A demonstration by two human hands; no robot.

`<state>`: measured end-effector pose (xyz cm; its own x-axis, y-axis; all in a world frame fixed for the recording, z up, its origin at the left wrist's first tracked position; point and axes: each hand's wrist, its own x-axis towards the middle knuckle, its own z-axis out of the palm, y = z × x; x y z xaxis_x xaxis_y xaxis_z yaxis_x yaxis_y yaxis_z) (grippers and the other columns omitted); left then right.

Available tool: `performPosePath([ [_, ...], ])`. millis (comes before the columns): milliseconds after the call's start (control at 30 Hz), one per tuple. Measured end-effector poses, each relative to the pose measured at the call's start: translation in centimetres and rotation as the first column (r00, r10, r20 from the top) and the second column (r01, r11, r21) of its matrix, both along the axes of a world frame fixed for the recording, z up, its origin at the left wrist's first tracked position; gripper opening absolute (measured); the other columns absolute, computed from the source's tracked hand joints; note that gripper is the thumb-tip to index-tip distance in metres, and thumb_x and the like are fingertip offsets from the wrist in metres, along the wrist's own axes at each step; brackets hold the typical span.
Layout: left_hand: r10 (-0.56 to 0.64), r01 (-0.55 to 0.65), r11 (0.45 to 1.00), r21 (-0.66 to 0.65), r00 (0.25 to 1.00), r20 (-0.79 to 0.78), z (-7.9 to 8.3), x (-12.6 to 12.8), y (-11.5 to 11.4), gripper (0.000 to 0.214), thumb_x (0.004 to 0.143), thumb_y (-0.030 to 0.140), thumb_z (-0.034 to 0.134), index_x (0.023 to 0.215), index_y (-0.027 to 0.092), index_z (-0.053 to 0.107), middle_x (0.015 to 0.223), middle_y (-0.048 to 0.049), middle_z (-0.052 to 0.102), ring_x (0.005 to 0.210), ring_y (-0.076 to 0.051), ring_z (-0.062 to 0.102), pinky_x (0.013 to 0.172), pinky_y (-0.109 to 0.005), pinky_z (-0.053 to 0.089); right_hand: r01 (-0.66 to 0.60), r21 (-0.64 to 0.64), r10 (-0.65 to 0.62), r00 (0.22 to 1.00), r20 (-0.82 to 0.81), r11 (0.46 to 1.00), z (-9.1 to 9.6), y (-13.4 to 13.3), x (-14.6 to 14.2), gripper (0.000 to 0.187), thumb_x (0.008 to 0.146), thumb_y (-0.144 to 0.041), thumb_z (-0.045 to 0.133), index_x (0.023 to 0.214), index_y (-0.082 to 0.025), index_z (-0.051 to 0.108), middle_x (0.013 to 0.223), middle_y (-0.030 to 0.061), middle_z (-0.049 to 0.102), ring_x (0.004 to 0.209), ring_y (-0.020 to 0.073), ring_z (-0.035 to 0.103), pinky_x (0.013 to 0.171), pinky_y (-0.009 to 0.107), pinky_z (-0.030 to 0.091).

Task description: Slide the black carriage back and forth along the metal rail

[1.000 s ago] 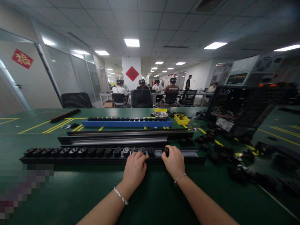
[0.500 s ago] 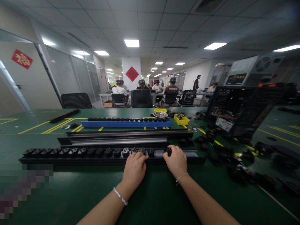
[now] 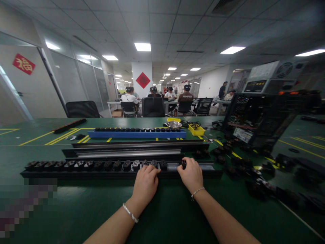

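A long black rail [image 3: 76, 173] lies across the green table in front of me, filled from its left end with several black socket modules [image 3: 83, 165]. My left hand [image 3: 146, 183] rests curled on the rail's front edge beside the last seated module. To its right, my right hand [image 3: 191, 176] is closed on one small black socket module [image 3: 183, 164], held over the bare part of the rail.
Behind the rail lie a second black rail [image 3: 127, 153] and a blue rail with sockets [image 3: 137, 134]. Loose black modules [image 3: 254, 176] scatter to the right. An open computer case [image 3: 256, 118], a yellow tray [image 3: 196, 129] and a metal bowl [image 3: 174, 124] stand farther back. People sit at distant tables.
My right hand has slid slightly right along the rail with the module. The left hand has stayed put. A person in the background has walked to the right.
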<state>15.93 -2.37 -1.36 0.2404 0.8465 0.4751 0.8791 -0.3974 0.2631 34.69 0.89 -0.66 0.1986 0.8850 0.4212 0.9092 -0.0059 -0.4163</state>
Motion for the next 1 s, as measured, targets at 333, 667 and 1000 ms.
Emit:
performPosePath([
  [333, 0.001, -0.001, 1.000, 0.009, 1.000, -0.006, -0.1, -0.1, 0.1, 0.029, 0.081, 0.010, 0.046, 0.099, 0.024, 0.064, 0.095, -0.0027, 0.061, 0.089, -0.018, 0.051, 0.078, -0.034, 0.041, 0.017, 0.006, -0.017, 1.000, 0.003, 1.000, 0.0, 0.0, 0.4, 0.028, 0.075, -0.025, 0.046, 0.098, -0.017, 0.060, 0.096, 0.0078, 0.061, 0.093, 0.0213, 0.052, 0.080, 0.032, 0.036],
  [667, 0.005, -0.004, 1.000, 0.027, 1.000, -0.018, -0.2, -0.1, 0.0, 0.028, 0.082, 0.010, 0.047, 0.099, 0.024, 0.064, 0.094, -0.0023, 0.061, 0.088, -0.018, 0.051, 0.077, -0.032, 0.041, 0.028, 0.010, -0.028, 0.999, 0.016, 1.000, 0.0, -0.1, 0.6, 0.027, 0.074, -0.026, 0.047, 0.096, -0.018, 0.060, 0.096, 0.0070, 0.061, 0.091, 0.0210, 0.053, 0.080, 0.033, 0.035],
  [1000, -0.005, 0.005, 1.000, 0.016, 1.000, -0.006, -0.2, -0.1, 0.1, 0.027, 0.081, 0.010, 0.047, 0.098, 0.024, 0.064, 0.095, -0.0015, 0.061, 0.088, -0.019, 0.051, 0.078, -0.033, 0.041, 0.062, -0.008, -0.062, 0.998, 0.031, 0.998, 0.1, 0.1, 1.2, 0.026, 0.074, -0.025, 0.047, 0.095, -0.017, 0.060, 0.094, 0.0073, 0.060, 0.090, 0.0204, 0.052, 0.078, 0.031, 0.036],
])
